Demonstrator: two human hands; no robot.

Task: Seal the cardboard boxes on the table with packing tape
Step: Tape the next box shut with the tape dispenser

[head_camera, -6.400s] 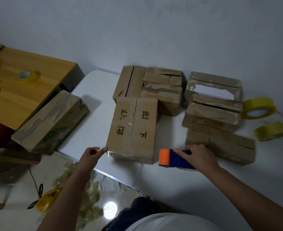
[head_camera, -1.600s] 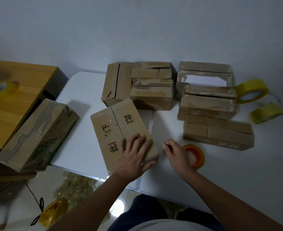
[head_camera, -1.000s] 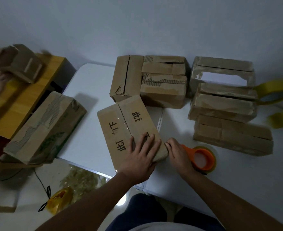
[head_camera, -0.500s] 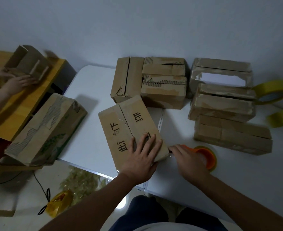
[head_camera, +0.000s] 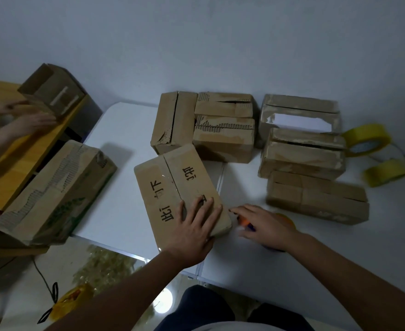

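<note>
the printed box [head_camera: 177,187] lay askew on the white table [head_camera: 115,187], near its near edge, with a strip of clear tape glinting along its centre seam. the left hand [head_camera: 193,229] lay flat on the box's near right corner, fingers straight and spread, pressing down on the cardboard. just to the right of that corner the right hand [head_camera: 264,226] rested on the tape dispenser [head_camera: 246,222], of which only an orange and blue bit showed under the fingers, with the tape roll's orange rim at its far side; the fingers were loosely bent over it, and whether they actually gripped it i could not tell.

farther back stood a cluster of worn boxes [head_camera: 203,125], touching one another, the printed box's far end almost against them. to the right a stack of three torn boxes [head_camera: 304,154] stepped toward the near side, and beyond it two yellow tape rolls [head_camera: 366,140] sat near the right edge.

on the left a large box [head_camera: 55,192] hung tilted off the table's left edge beside a wooden desk [head_camera: 10,168]. over that desk another person's hands [head_camera: 33,121] held a small open carton [head_camera: 53,90], blurred.
</note>
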